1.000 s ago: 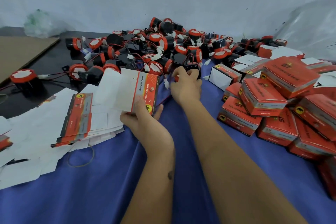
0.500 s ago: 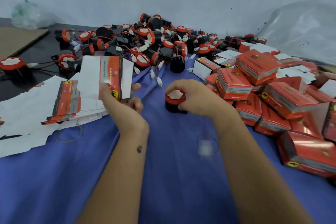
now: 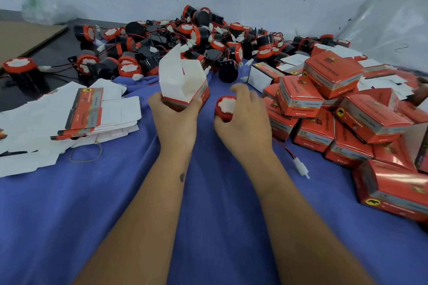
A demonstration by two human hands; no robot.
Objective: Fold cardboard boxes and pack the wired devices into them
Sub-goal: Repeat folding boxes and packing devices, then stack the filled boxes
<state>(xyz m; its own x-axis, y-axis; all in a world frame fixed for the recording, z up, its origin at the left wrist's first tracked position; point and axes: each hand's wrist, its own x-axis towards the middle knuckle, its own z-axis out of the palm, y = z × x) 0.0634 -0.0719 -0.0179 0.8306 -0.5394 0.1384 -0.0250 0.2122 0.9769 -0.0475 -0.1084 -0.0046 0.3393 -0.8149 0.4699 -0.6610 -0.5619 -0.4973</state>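
Observation:
My left hand [image 3: 174, 118] grips a red and white cardboard box [image 3: 183, 81], now opened into shape with its white flaps standing up. My right hand [image 3: 243, 118] holds a round red and black wired device [image 3: 225, 107] just right of the box, above the blue cloth. The device's red wire and white plug [image 3: 300, 166] trail out to the right of my right wrist. A pile of more wired devices [image 3: 185, 41] lies at the back. A stack of flat unfolded boxes [image 3: 92, 109] lies on the left.
Several packed red boxes [image 3: 335, 104] are heaped on the right, reaching toward the near edge. A blue cloth [image 3: 115, 203] covers the table in front. A brown cardboard sheet [image 3: 25, 37] and a clear plastic bag [image 3: 44, 9] sit at the back left.
The flat box in my left hand has been opened into a box shape and moved right, close to the device. My right hand still holds the device, whose plug now lies to the right.

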